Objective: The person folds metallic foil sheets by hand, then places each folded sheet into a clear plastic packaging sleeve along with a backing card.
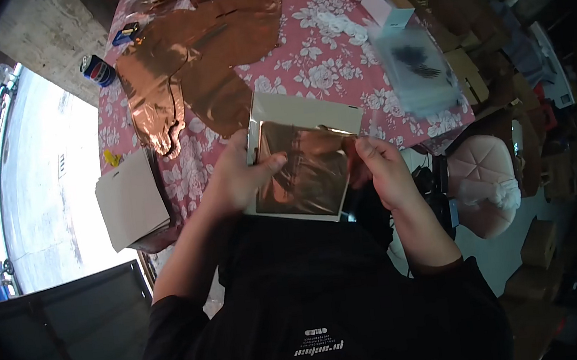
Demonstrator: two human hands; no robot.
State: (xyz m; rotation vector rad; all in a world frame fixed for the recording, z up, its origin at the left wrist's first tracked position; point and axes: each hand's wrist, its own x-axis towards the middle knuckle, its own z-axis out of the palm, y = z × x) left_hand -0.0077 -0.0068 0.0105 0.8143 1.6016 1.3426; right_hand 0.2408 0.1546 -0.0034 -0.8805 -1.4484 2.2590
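Observation:
My left hand (240, 178) grips the left edge of a pale cardboard sheet (305, 108), its thumb pressed over the front. Across the lower part of the card lies shiny copper-coloured film (302, 171), creased and wrapped over it. On the right, the fingers of my right hand (384, 166) are closed on the film's edge beside the card. Both hands hold the card just above my lap, at the table's near edge. A large spread of the same copper-coloured film (208, 55) covers the table's far left part.
Pale cards (132, 200) are stacked at the left table corner. A drink can (98, 70) and a small blue item (125, 33) stand far left. On the right are a white box (388, 6) and clear plastic bags (418, 75). A cushioned stool (480, 167) stands beside the flowered tablecloth (317, 50).

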